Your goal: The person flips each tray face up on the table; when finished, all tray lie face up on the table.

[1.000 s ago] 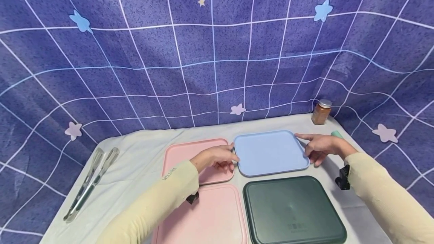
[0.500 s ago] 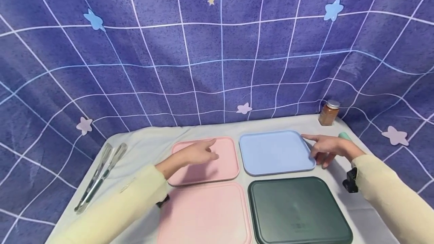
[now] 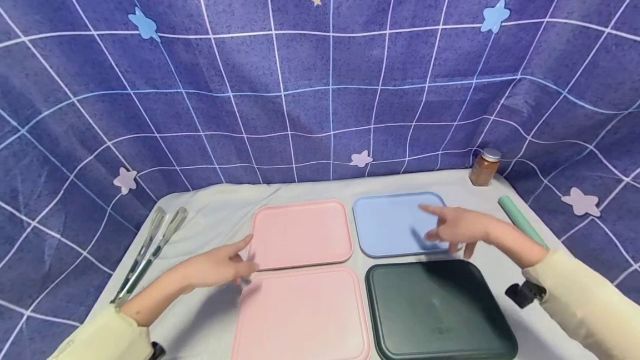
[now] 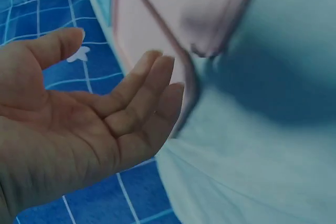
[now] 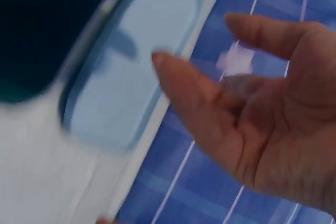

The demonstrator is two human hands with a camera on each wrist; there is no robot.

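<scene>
My left hand (image 3: pixel 215 267) hangs with loose fingers by the left edges of two pink trays, holding nothing. The smaller pink tray (image 3: pixel 302 235) lies behind the larger pink tray (image 3: pixel 302 313). Over the right part of the blue tray (image 3: pixel 387 224) hovers my right hand (image 3: pixel 460 225), its fingers relaxed and nothing in them; its shadow falls on the tray. In front of the blue tray lies a dark green tray (image 3: pixel 440 307). In the left wrist view the palm and slightly bent fingers show bare, and the right wrist view shows the same of the other hand.
Metal tongs (image 3: pixel 150 254) lie at the table's left edge. A jar of reddish-brown contents with a silver lid (image 3: pixel 485 167) stands at the back right corner. A green cylinder (image 3: pixel 521 220) lies beside the right forearm. A blue patterned curtain (image 3: pixel 320 71) hangs behind the table.
My left hand has left the blue tray's left edge and moved left, past the small pink tray. The right hand has come off the blue tray's right edge and now hangs over it.
</scene>
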